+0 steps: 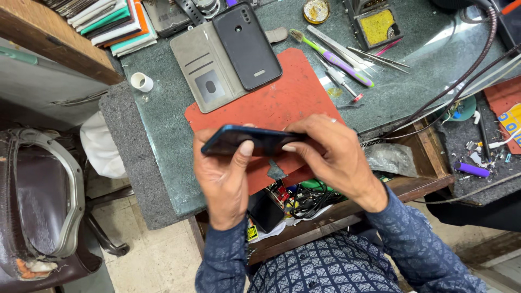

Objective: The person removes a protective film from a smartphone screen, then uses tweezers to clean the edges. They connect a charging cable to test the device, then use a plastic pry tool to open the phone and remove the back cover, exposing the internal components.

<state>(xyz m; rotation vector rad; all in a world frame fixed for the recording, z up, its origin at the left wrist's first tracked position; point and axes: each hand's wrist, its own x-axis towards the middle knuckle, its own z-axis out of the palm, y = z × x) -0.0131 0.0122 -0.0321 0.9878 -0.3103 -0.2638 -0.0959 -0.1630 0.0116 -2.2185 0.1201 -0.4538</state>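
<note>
Open drawer [325, 217] near the body: tangled cables, mostly hidden behind the wrists. Above it, left hand [223, 176] and right hand [328, 154] pinch a dark blue phone [249, 141] edge-on, face not visible, over the red mat [282, 100]. Farther back: flip case [225, 54], tweezers [339, 46]. Tool stand [374, 21] cut off by the frame.

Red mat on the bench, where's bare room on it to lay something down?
The red mat is bare between the wallet case and the hands holding the phone. Right of it, the toothbrush and tweezers crowd the bench.
</note>
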